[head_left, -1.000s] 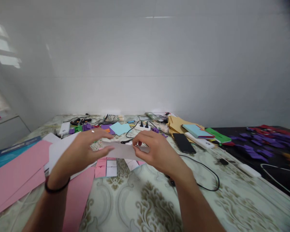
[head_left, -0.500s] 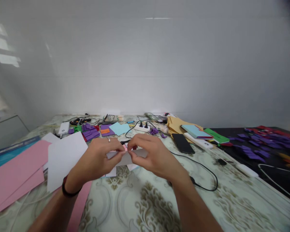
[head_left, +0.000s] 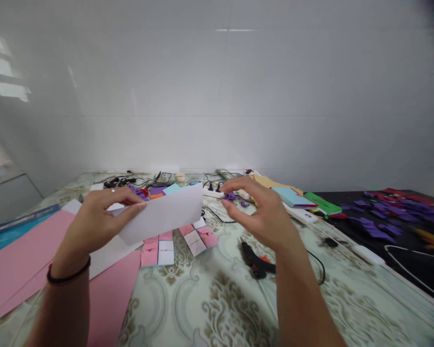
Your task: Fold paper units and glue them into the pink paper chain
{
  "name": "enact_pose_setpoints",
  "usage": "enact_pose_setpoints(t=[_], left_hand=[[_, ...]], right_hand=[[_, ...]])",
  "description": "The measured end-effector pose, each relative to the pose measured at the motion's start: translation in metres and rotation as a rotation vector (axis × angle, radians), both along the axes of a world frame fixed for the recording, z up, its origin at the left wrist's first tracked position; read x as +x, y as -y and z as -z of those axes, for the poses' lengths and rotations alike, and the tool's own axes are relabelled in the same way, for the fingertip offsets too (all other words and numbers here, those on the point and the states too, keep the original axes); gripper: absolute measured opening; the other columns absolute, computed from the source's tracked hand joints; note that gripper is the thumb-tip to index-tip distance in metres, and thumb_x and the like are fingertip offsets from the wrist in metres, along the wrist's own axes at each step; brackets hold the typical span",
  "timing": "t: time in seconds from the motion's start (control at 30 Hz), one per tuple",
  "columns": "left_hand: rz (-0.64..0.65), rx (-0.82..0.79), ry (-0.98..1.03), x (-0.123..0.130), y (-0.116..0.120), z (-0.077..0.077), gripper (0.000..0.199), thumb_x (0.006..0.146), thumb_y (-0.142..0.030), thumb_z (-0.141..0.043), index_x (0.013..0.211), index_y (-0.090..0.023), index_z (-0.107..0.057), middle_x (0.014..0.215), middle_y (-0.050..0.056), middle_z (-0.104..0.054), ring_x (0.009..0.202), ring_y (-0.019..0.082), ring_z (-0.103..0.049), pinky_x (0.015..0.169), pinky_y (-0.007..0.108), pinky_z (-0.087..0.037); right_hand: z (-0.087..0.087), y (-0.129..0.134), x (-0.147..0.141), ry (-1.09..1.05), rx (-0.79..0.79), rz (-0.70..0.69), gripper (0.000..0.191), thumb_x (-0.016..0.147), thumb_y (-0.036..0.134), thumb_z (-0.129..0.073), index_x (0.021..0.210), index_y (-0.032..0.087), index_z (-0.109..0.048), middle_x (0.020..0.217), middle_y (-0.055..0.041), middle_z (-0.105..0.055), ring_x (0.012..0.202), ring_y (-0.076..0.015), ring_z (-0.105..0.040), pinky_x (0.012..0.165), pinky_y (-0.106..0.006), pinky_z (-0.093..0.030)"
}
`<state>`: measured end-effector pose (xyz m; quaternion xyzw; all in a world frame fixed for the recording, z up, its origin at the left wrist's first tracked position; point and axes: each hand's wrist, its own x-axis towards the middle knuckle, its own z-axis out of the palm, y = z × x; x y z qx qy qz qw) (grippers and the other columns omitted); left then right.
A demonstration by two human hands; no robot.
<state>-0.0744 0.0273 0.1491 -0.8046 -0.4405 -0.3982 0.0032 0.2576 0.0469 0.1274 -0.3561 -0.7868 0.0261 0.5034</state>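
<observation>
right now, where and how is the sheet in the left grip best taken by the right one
I'd say by the free right edge of the sheet, coming from the right with a light pinch. The left grip pinches it near its left end, while the right edge sticks out, uncovered, toward the open right grip.

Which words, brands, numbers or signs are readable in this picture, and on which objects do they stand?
No text is readable.
White device on the right: small dark mark, too small to read.
Blue package on the left: pale strip, too blurred to read.
White paper in the left hand: no writing visible.
</observation>
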Motion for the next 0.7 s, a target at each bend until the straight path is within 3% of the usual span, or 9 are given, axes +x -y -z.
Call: enact_pose_setpoints(t=[0.13, 0.3, 0.37, 0.47, 0.57, 0.7], left_hand=[[0.106, 0.012, -0.006, 0.023, -0.001, 0.006, 0.017, 0.095, -0.030, -0.069, 0.082, -0.022, -0.076, 0.080, 0.000, -0.079, 0.071, 0.015, -0.072, 0.066, 0.023, -0.051], [0.155, 0.097, -0.035, 0.036, 0.000, 0.012, 0.011, 0.096, -0.021, -0.069, 0.086, -0.020, -0.075, 0.082, -0.001, -0.079, 0.073, 0.013, -0.073, 0.069, 0.022, -0.051], [0.161, 0.120, -0.051, 0.037, 0.001, 0.013, 0.010, 0.096, -0.021, -0.069, 0.087, -0.020, -0.074, 0.081, -0.001, -0.079, 0.072, 0.012, -0.073, 0.069, 0.022, -0.050], [0.169, 0.133, -0.051, 0.039, 0.002, 0.013, 0.010, 0.096, -0.021, -0.069, 0.087, -0.021, -0.073, 0.080, -0.002, -0.078, 0.073, 0.012, -0.072, 0.070, 0.023, -0.050], [0.165, 0.133, -0.047, 0.040, 0.005, 0.011, 0.007, 0.096, -0.019, -0.068, 0.091, -0.021, -0.072, 0.084, -0.001, -0.078, 0.078, 0.013, -0.072, 0.074, 0.023, -0.051], [0.171, 0.127, -0.066, 0.040, 0.009, 0.009, 0.008, 0.094, -0.016, -0.066, 0.089, -0.021, -0.069, 0.083, -0.002, -0.076, 0.077, 0.012, -0.069, 0.073, 0.023, -0.050]], right_hand=[[0.005, 0.001, -0.020, 0.027, -0.012, -0.064, 0.039, 0.090, 0.025, -0.077, 0.126, 0.026, -0.064, 0.128, -0.0086, -0.070, 0.121, -0.0281, -0.065, 0.105, -0.044, -0.051], [0.006, 0.004, -0.032, 0.082, 0.109, -0.016, 0.042, 0.090, 0.026, -0.079, 0.130, 0.028, -0.066, 0.142, -0.0111, -0.061, 0.135, -0.0320, -0.053, 0.116, -0.054, -0.042], [0.005, 0.006, -0.034, 0.117, 0.149, -0.038, 0.032, 0.091, 0.025, -0.079, 0.122, 0.027, -0.071, 0.136, -0.0106, -0.067, 0.130, -0.0315, -0.057, 0.114, -0.054, -0.043], [0.005, 0.009, -0.036, 0.122, 0.122, -0.144, 0.008, 0.097, 0.020, -0.070, 0.102, 0.023, -0.076, 0.104, -0.0069, -0.079, 0.100, -0.0241, -0.071, 0.095, -0.043, -0.056], [0.006, 0.011, -0.038, 0.089, 0.095, -0.207, 0.015, 0.100, 0.016, -0.065, 0.094, 0.021, -0.077, 0.089, -0.0044, -0.080, 0.083, -0.0188, -0.073, 0.078, -0.033, -0.059], [0.006, 0.013, -0.038, 0.079, 0.105, -0.204, 0.016, 0.098, 0.014, -0.065, 0.093, 0.022, -0.079, 0.089, -0.0036, -0.081, 0.083, -0.0184, -0.075, 0.076, -0.032, -0.060]])
